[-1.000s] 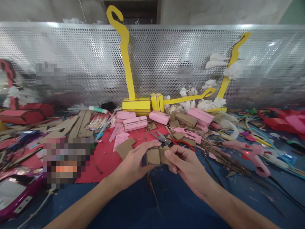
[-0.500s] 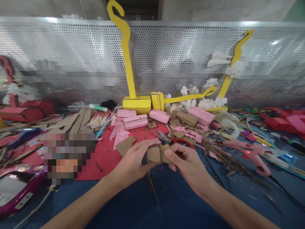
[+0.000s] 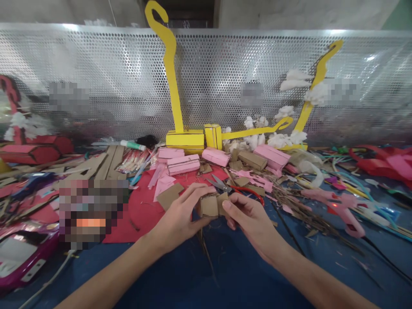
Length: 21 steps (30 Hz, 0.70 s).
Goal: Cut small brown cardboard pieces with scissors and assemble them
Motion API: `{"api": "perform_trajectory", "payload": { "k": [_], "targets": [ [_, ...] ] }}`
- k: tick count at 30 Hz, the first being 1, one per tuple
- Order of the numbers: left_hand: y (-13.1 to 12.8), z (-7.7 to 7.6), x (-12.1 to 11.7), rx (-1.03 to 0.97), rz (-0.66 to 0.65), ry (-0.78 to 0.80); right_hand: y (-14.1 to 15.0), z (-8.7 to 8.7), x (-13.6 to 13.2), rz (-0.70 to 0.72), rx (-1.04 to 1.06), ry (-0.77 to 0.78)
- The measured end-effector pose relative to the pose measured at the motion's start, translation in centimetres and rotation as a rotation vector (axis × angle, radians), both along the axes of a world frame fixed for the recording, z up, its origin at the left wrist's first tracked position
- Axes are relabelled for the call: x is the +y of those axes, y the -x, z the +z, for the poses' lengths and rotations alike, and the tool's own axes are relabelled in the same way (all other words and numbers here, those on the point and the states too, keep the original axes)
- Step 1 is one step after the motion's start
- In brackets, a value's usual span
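My left hand [image 3: 182, 214] is closed around a small brown cardboard box [image 3: 209, 206], thumb below and fingers over the top. Between the thumb and fingers of my right hand [image 3: 247, 221] is a small cardboard piece [image 3: 222, 203], held right beside the box's end; whether the two touch is hard to tell. Scissors [image 3: 222, 184] with red handles lie just behind my hands. Red paper [image 3: 144, 210] spreads under and left of my left hand, with a loose cardboard square [image 3: 169, 195] on it.
Pink-covered boxes [image 3: 183, 164] and a bare cardboard box [image 3: 252, 160] sit behind. A pink glue gun [image 3: 344, 208] with a lit red light lies at right amid cardboard scraps [image 3: 309, 214]. Yellow hooked stands [image 3: 185, 139] rise before a perforated metal panel [image 3: 219, 77].
The small cardboard box has turned slightly and shifted a little to the right in my left hand. My right hand keeps its pinch on the cardboard piece.
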<state>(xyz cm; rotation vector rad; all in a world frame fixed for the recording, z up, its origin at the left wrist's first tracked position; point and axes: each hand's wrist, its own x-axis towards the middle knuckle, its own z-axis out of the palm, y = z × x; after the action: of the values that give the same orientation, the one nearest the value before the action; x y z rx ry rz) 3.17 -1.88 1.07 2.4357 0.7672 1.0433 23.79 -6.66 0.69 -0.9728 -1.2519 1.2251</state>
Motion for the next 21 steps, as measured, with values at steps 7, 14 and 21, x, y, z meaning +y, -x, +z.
{"api": "perform_trajectory", "payload": {
  "k": [7,14,21],
  "targets": [
    [-0.7,0.4,0.3,-0.591,0.101,0.513,-0.8,0.8,0.5,-0.198,0.092,-0.063],
    [-0.6,1.6,1.0,-1.003,-0.035,1.488,-0.8,0.1,0.7,-0.151,0.072,-0.087],
    [-0.7,1.1,0.5,-0.886,-0.067,1.681,-1.0,1.9,-0.7,-0.154,-0.234,-0.215]
  ]
}}
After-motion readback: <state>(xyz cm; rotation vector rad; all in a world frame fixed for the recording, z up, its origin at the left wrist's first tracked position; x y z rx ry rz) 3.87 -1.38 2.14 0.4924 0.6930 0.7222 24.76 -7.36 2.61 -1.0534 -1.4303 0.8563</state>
